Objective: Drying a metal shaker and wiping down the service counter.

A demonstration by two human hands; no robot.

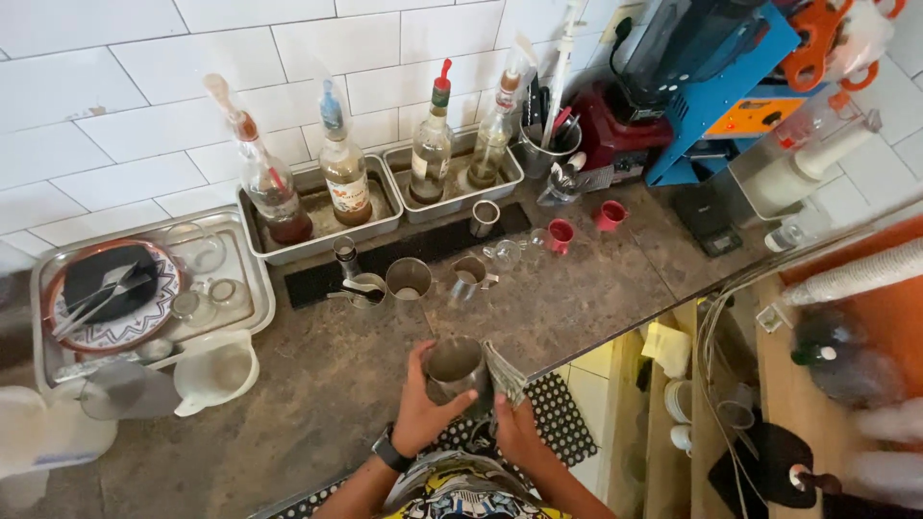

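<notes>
Head view: both hands (471, 408) closed around a steel cup (454, 370), right fingers (514, 423) partly hidden.

Wall tiles (144, 115): white
Counter (317, 384): mottled brown
Metal cup (454, 370): silver
Small cups (585, 225): red
Plate (115, 332): white, dark geometric border
Machine housing (716, 91): blue

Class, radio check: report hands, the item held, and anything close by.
Left hand grips steel cup. Right hand holds cloth against it. Steel jugs stand apart behind, on counter.
</notes>
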